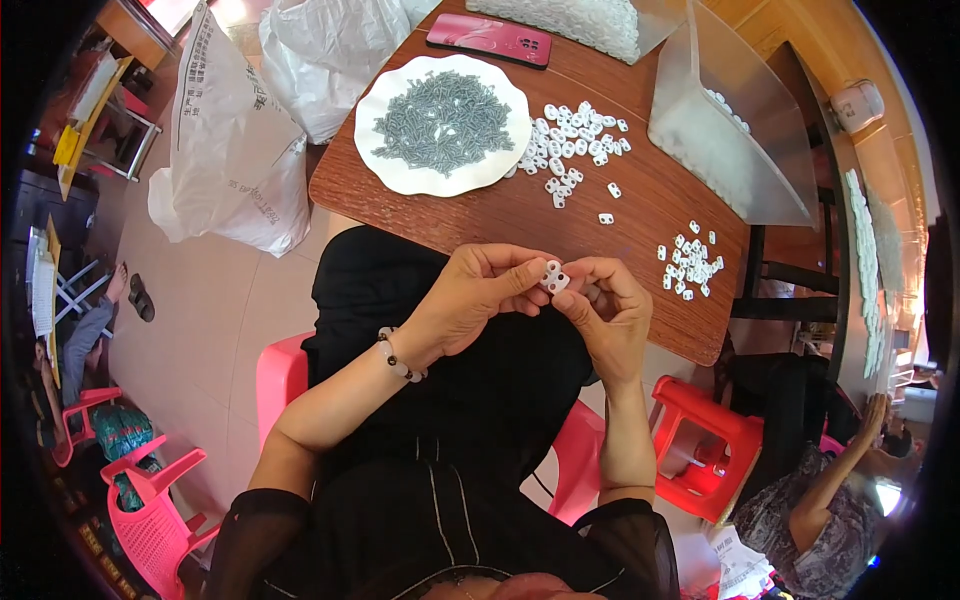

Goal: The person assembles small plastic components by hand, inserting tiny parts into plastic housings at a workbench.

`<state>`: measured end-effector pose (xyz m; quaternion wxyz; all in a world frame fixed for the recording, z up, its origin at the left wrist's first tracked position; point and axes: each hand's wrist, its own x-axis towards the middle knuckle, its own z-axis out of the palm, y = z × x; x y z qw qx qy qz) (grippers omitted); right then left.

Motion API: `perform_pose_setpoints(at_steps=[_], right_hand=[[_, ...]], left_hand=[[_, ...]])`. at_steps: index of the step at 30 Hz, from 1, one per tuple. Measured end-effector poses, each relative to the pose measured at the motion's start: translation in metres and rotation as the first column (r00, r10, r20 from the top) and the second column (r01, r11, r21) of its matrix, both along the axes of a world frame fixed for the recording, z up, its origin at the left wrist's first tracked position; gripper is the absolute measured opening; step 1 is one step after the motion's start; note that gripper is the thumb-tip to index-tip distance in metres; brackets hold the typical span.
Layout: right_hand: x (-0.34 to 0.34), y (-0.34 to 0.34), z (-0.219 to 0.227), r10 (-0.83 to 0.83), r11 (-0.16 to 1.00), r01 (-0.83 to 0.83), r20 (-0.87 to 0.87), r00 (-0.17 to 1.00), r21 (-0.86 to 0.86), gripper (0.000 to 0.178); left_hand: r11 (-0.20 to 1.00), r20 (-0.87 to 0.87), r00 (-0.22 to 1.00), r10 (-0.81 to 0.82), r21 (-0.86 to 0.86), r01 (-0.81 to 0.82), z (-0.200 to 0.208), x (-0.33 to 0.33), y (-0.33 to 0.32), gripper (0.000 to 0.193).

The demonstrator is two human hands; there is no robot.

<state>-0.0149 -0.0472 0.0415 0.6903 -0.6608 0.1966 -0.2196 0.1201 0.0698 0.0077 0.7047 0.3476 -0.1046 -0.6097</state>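
Observation:
Above my lap, at the table's near edge, both hands meet on small white plastic pieces with dark holes (555,278). My left hand (455,305) pinches them from the left between thumb and fingers. From the right, the thumb and curled fingers of my right hand (612,325) close on them too. How many pieces are held is hard to make out. Beyond my hands lies a loose pile of similar white two-hole pieces (570,140), and a smaller pile (690,262) lies at the right. A scalloped white plate (440,184) holds a heap of thin grey screw-like pins (440,120).
A pink phone (490,40) lies at the wooden table's far edge. Clear plastic bins (720,160) stand at the far right with white pieces inside. White sacks (235,140) are on the floor at left. A red stool (705,450) and another person (820,520) are at right.

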Motion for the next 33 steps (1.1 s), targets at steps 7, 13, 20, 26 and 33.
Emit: perform_pose_setpoints(at_steps=[7,13,20,26,33], right_hand=[[-0.0008,-0.0033,-0.0056,0.018,1.000,-0.018,0.001,1.000,0.016,0.027],[-0.0013,-0.0032,-0.0047,0.026,0.999,-0.026,0.005,1.000,0.040,0.030],[-0.0024,0.0002,-0.0047,0.012,1.000,-0.012,-0.005,1.000,0.026,0.034],[-0.0037,0.0010,-0.0062,0.019,0.999,-0.019,0.002,1.000,-0.043,0.032],[-0.0059,-0.0002,-0.0080,0.035,0.992,-0.033,0.016,0.999,-0.122,0.028]], left_hand=[[1.000,0.048,0.999,0.001,0.000,-0.001,0.0024,-0.0003,0.0000,0.026],[1.000,0.173,0.985,0.020,0.004,-0.021,0.0086,0.0013,-0.0007,0.025],[1.000,0.220,0.976,-0.006,-0.018,0.010,0.0086,0.0063,-0.0010,0.026],[0.999,0.196,0.980,-0.033,-0.018,0.037,0.0086,0.0069,-0.0020,0.024],[0.998,0.208,0.977,-0.050,-0.027,0.056,0.0096,0.0067,-0.0036,0.023]])
